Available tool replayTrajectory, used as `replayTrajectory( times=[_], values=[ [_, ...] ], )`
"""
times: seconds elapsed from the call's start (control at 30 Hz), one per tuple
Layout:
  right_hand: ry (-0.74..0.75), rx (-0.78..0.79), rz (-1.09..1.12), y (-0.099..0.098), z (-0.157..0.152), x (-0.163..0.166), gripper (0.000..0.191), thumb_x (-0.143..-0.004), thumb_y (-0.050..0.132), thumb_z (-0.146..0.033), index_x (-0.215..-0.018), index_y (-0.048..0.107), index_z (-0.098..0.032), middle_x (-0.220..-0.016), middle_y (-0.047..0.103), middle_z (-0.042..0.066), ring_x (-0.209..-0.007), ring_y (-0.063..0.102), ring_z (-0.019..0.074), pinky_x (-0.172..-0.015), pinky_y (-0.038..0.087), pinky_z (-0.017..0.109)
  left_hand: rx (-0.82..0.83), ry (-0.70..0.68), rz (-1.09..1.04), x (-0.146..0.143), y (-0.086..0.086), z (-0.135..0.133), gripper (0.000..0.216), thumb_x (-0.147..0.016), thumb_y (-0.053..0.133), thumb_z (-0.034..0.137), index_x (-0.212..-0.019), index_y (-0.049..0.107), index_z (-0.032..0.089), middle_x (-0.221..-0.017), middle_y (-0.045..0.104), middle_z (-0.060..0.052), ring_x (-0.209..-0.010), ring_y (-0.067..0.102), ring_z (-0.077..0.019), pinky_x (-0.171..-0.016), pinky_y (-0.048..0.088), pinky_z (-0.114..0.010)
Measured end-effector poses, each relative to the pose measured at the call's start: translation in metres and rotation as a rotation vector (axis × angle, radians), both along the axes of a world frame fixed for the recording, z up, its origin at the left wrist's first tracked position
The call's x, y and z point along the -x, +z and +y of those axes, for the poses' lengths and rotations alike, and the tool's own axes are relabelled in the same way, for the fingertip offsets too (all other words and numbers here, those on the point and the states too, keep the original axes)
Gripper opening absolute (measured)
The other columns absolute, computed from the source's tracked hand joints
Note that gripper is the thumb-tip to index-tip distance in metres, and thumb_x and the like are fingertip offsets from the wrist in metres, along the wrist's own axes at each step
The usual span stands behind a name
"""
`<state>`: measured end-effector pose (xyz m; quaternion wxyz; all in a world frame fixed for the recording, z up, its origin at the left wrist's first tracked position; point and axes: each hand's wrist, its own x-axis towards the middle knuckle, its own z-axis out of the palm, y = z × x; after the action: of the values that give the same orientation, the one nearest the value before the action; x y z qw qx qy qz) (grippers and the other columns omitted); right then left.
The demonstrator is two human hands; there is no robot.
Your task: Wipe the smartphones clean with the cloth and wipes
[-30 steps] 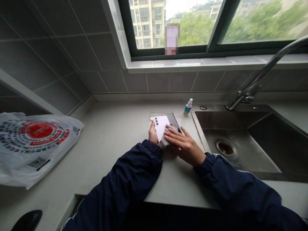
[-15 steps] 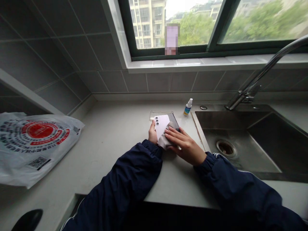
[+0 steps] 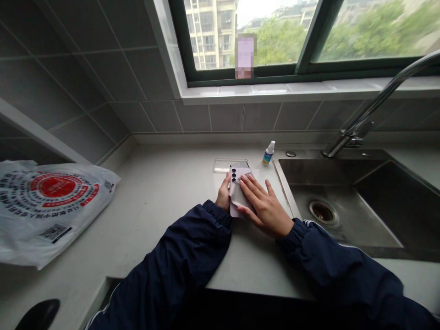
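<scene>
A pale lilac phone (image 3: pixel 237 174) with three back lenses lies back-up near the middle of the grey counter (image 3: pixel 165 201). My left hand (image 3: pixel 224 197) grips its left edge. My right hand (image 3: pixel 264 206) lies over the phone with fingers stretched out, pressing a small grey cloth (image 3: pixel 237 195) flat against its back. A clear phone case (image 3: pixel 222 165) lies just beyond the phone. A small spray bottle (image 3: pixel 268 153) with a white cap stands to the right of the case.
A steel sink (image 3: pixel 343 206) with a tall tap (image 3: pixel 360 119) takes up the right side. A white plastic bag (image 3: pixel 48 206) with red print lies at the left. A dark round object (image 3: pixel 37 314) shows at the bottom left. Tiled wall and window behind.
The phone has swung from tilted left to nearly straight and lower on the counter. My right hand with the cloth has moved up over its back.
</scene>
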<state>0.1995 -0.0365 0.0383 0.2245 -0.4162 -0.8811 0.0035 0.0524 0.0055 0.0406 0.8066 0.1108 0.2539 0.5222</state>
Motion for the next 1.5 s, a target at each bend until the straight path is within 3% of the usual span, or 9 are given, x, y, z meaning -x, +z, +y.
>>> replayTrajectory(
  times=[0.2,0.47,0.7,0.87,1.03,1.13,1.23,1.33,1.5],
  values=[
    [-0.068,0.008,0.053,0.002,0.003,-0.003,0.069,-0.104,0.040,-0.049,-0.164,0.017,-0.023,-0.166,0.030,0.013,-0.155,0.025,0.0326,-0.119,0.025,0.067,-0.029,-0.107,-0.010,-0.001,-0.007,-0.001,0.055,-0.105,0.035,0.045,-0.134,0.062,0.006,-0.114,0.075,-0.014,-0.109,0.071,-0.0238,-0.114,0.040,-0.036],
    [-0.080,0.028,0.150,0.002,0.007,-0.007,0.053,-0.106,0.041,-0.041,-0.155,0.041,-0.021,-0.160,0.042,0.012,-0.153,0.030,0.0325,-0.118,0.027,0.068,0.032,-0.253,0.011,0.002,-0.002,-0.002,0.062,-0.105,0.030,0.046,-0.146,0.050,0.005,-0.113,0.075,-0.016,-0.115,0.069,-0.0275,-0.115,0.039,-0.041],
    [0.206,-0.004,0.214,0.007,-0.001,-0.006,0.039,-0.101,0.055,-0.033,-0.139,0.061,-0.023,-0.142,0.063,0.010,-0.144,0.046,0.0307,-0.124,0.021,0.063,0.052,-0.111,0.092,0.009,-0.003,0.007,0.070,-0.103,0.026,0.051,-0.137,0.055,-0.003,-0.099,0.076,-0.019,-0.097,0.074,-0.0281,-0.107,0.046,-0.040],
    [0.352,-0.131,0.300,0.000,0.002,-0.003,0.037,-0.092,0.072,-0.032,-0.128,0.067,-0.023,-0.129,0.072,0.009,-0.133,0.060,0.0278,-0.124,0.030,0.055,-0.019,-0.084,0.144,0.018,-0.002,0.012,0.078,-0.099,0.024,0.060,-0.124,0.065,-0.002,-0.093,0.076,-0.020,-0.087,0.073,-0.0320,-0.095,0.053,-0.046],
    [0.344,-0.190,0.427,-0.006,0.004,-0.002,0.031,-0.093,0.064,-0.008,-0.120,0.068,-0.023,-0.120,0.077,0.008,-0.122,0.068,0.0215,-0.115,0.047,0.046,-0.080,0.023,0.168,0.023,-0.003,0.016,0.080,-0.097,0.021,0.066,-0.114,0.069,0.004,-0.094,0.075,-0.021,-0.089,0.072,-0.0343,-0.088,0.054,-0.050],
    [0.323,-0.213,0.463,-0.004,0.003,-0.003,0.030,-0.091,0.066,-0.007,-0.116,0.068,-0.022,-0.115,0.078,0.008,-0.111,0.073,0.0202,-0.110,0.052,0.045,-0.095,0.074,0.123,0.028,-0.002,0.019,0.082,-0.094,0.024,0.074,-0.109,0.068,0.008,-0.095,0.073,-0.020,-0.093,0.071,-0.0344,-0.083,0.056,-0.050],
    [0.305,-0.208,0.460,-0.003,0.004,-0.003,0.029,-0.091,0.066,-0.007,-0.115,0.068,-0.023,-0.112,0.079,0.007,-0.103,0.075,0.0192,-0.105,0.056,0.044,-0.089,0.125,0.101,0.038,-0.001,0.024,0.083,-0.088,0.027,0.084,-0.102,0.067,0.012,-0.090,0.071,-0.017,-0.077,0.069,-0.0279,-0.073,0.057,-0.047],
    [0.275,-0.209,0.468,-0.006,0.006,-0.004,0.027,-0.091,0.065,-0.008,-0.114,0.068,-0.024,-0.110,0.079,0.007,-0.100,0.076,0.0191,-0.102,0.057,0.044,-0.118,0.161,0.028,0.051,-0.002,0.030,0.080,-0.082,0.033,0.090,-0.099,0.063,0.018,-0.087,0.067,-0.009,-0.070,0.065,-0.0225,-0.078,0.057,-0.053],
    [0.243,-0.185,0.490,-0.010,0.008,-0.003,0.021,-0.092,0.066,-0.010,-0.109,0.069,-0.023,-0.107,0.080,0.006,-0.097,0.076,0.0186,-0.099,0.059,0.041,-0.195,0.224,0.105,0.062,-0.005,0.037,0.081,-0.072,0.040,0.096,-0.094,0.057,0.020,-0.072,0.055,0.000,-0.050,0.050,-0.0120,-0.055,0.051,-0.033]
  ],
)
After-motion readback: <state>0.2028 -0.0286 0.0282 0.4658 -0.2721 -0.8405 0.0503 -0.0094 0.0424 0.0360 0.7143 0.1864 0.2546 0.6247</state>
